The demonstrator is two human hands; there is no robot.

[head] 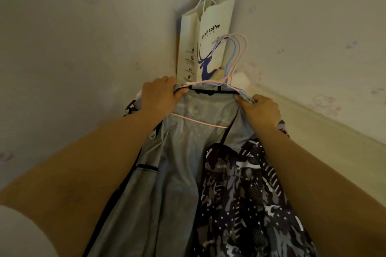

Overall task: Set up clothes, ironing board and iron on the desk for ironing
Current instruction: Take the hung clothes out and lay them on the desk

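The grey jacket (183, 152) is hanging on thin wire hangers (227, 62) in the corner of the wall, in front of a white paper bag (208, 33), and both hands are holding it at the collar. The left hand (159, 95) is gripping the left end of the collar with the fingers curled over the cloth and the thumb pressing from the front; the right hand (261, 108) is pinching the right end in the same way. Just below the right grip a patterned dark garment (246, 194) is hanging beside the jacket. The jacket is probably light, soft and a little slippery, so it will fold and slide; taking it at the collar or shoulders, together with the hanger, seems safest. Both arms are reaching up and forward, almost straight, with the wrists bending a little inward.
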